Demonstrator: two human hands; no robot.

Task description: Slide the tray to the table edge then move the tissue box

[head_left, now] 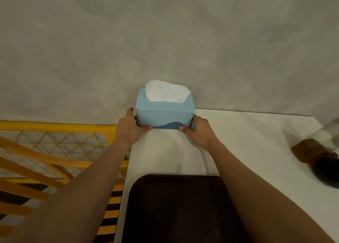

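Note:
A light blue tissue box [164, 114] with a white tissue sticking out of its top sits at the far left corner of the white table [247, 151], against the grey wall. My left hand [131, 125] grips its left end and my right hand [197, 130] grips its right end, thumbs pressed on the front face. Whether the box rests on the table or is lifted I cannot tell. A dark brown tray [179, 211] lies nearer to me between my forearms, close to the table's left edge.
A blurred brown and black object [315, 156] stands at the table's right side. A yellow metal frame with mesh [55, 145] and yellow-black striped flooring lie left of the table. The grey wall [165, 41] rises right behind the box.

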